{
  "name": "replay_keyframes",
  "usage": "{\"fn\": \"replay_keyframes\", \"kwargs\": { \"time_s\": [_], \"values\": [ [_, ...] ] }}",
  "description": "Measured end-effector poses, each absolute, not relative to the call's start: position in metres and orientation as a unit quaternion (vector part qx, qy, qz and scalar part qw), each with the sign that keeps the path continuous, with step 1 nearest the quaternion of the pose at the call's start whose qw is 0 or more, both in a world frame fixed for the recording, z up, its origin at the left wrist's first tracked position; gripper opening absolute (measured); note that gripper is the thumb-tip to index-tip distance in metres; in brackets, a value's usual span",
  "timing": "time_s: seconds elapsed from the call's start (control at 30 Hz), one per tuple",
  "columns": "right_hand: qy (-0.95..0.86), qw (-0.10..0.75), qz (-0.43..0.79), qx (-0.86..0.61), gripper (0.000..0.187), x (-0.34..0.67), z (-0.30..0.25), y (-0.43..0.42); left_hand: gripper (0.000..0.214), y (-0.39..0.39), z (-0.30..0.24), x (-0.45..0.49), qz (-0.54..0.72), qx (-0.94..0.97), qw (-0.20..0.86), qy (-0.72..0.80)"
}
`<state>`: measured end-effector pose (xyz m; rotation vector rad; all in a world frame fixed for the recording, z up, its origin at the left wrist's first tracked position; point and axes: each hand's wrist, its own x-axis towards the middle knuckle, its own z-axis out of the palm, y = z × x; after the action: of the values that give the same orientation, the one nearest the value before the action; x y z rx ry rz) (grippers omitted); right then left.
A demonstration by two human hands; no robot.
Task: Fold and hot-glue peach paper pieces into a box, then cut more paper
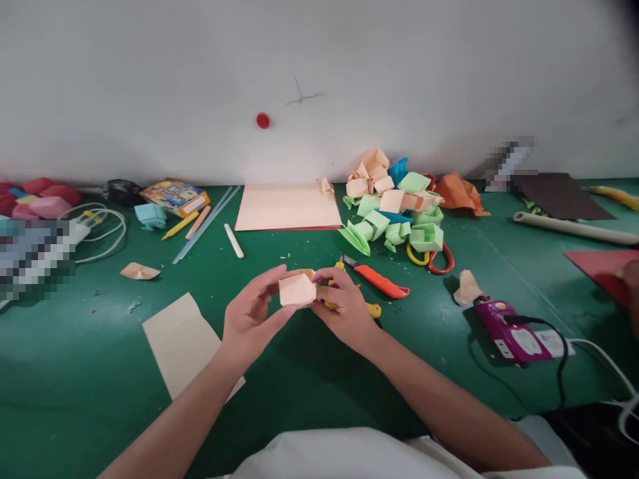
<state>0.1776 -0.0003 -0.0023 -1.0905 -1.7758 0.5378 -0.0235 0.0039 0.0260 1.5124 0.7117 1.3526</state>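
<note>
Both my hands meet over the middle of the green table (pixel 309 399), holding a small folded piece of peach paper (pixel 296 290) between them. My left hand (pixel 252 319) pinches its left side with thumb and fingers. My right hand (pixel 342 307) grips its right side, fingers curled. Under my right hand lies a yellow cutter (pixel 372 309), partly hidden. A cut peach sheet (pixel 182 342) lies flat by my left forearm.
An orange utility knife (pixel 382 282) and scissors (pixel 434 259) lie beyond my hands, before a heap of folded green and peach paper shapes (pixel 399 206). A large peach sheet (pixel 288 206) sits by the wall. A purple device (pixel 506 330) with cable lies right. Another person's hand (pixel 632 279) shows at far right.
</note>
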Motion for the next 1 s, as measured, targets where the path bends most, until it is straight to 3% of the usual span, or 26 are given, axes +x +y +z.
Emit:
{"fn": "replay_keyframes", "kwargs": {
  "time_s": [0.13,0.33,0.43,0.57,0.77,1.0],
  "values": [
    [-0.721,0.464,0.243,-0.454,0.013,0.182,-0.003,-0.001,0.050,0.004,0.027,-0.024,0.545,0.643,0.455,0.286],
    [-0.701,0.433,0.293,-0.486,0.067,0.184,0.001,-0.006,0.050,0.005,0.023,-0.026,0.533,0.638,0.462,0.308],
    [-0.688,0.417,0.308,-0.508,0.080,0.183,0.003,-0.008,0.050,0.006,0.021,-0.027,0.530,0.638,0.466,0.308],
    [-0.692,0.389,0.298,-0.530,0.088,0.184,0.007,-0.009,0.051,0.006,0.021,-0.027,0.523,0.642,0.470,0.306],
    [-0.710,0.347,0.304,-0.532,0.081,0.185,0.014,-0.011,0.051,0.008,0.017,-0.028,0.519,0.643,0.460,0.324],
    [-0.777,0.253,0.275,-0.507,0.090,0.203,0.026,-0.011,0.049,0.011,0.007,-0.033,0.469,0.698,0.375,0.390]
  ]
}}
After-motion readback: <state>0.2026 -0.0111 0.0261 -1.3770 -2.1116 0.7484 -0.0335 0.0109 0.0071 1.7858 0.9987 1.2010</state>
